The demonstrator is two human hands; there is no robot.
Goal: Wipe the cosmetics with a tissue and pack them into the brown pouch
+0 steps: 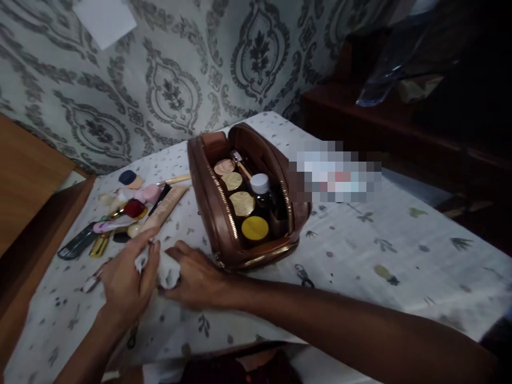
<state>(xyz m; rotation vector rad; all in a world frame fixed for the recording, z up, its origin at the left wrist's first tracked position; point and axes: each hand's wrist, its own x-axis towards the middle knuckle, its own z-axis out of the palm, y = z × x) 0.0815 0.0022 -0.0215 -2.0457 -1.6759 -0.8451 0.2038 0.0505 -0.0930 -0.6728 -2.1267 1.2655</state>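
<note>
My left hand [130,274] and my right hand [198,274] are close together at the front left of the bed-like surface. Crumpled white material [168,270], like a tissue or wipe, shows between them. The fingers of both hands are closed on it; anything inside it is hidden. Just beyond my right hand stands a brown toiletry bag [206,213], unzipped. Inside are several round-lidded jars, one with a yellow lid [255,228], and a dark bottle with a white cap [260,184]. Past my left hand lie a beige tube [170,205] and a dark red brush head [135,208].
More cosmetics lie at the left, among them a black case [80,242], a pink sponge [149,193] and a navy-and-beige piece [130,178]. A blurred-out item [334,173] lies right of the bag. Patterned wall covering [174,96] rises behind; dark wooden furniture [332,114] stands at the right.
</note>
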